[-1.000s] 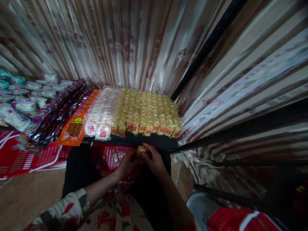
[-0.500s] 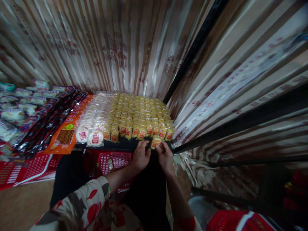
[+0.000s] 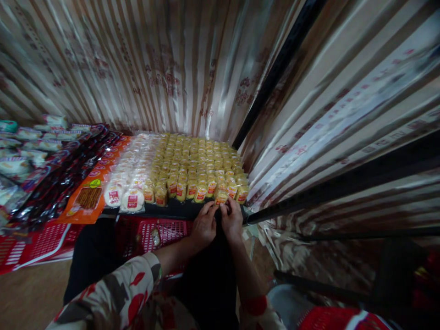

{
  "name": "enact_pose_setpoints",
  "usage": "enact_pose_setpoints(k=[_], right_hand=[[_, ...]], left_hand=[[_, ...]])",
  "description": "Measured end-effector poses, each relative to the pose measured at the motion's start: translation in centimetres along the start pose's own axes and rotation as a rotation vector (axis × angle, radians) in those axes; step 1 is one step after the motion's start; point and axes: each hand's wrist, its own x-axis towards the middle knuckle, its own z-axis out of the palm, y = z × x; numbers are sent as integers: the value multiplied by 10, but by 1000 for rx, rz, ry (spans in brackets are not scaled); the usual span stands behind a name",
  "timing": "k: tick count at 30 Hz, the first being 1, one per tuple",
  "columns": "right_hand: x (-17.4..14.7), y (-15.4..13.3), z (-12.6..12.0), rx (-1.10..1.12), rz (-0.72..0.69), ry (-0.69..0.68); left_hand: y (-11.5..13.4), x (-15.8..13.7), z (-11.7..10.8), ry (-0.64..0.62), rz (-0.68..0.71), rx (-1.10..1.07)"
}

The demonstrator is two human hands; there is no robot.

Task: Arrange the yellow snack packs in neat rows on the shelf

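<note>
A: State the position of the packet in hand.
B: The yellow packet (image 3: pixel 221 197) is at the front of the rows of yellow packets (image 3: pixel 192 162), toward their right end. It is above the front edge of the black shelf (image 3: pixel 151 210); contact with the shelf surface cannot be determined.

A: State the condition of the right hand (image 3: pixel 232 223).
B: Thumb and forefinger are closed on the lower right edge of the packet.

A: And the left hand (image 3: pixel 205 226)?
B: Fingers are bent and close together, tips at the lower left edge of the packet. Whether they grip it or only touch it cannot be told.

A: List the adjacent stock, moving left.
B: White round packets (image 3: pixel 132 200) adjoin the yellow rows. Next are an orange bag (image 3: pixel 86 197), then dark glossy packs (image 3: pixel 57 178), which lie overlapped.

A: Identify the items below the shelf.
B: A red basket (image 3: pixel 173 229) with slotted walls is located beside the left forearm. One small wrapped item (image 3: pixel 156 237) is visible at it.
</note>
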Motion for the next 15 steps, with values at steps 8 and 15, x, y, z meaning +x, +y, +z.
enact_pose_setpoints(k=[8,15], right_hand=[[-5,4,9,146,46,7],[-6,1,6,-110,11,116]], left_hand=[[4,7,0,-35,-83,53],[5,7,-1,-27,-83,80]])
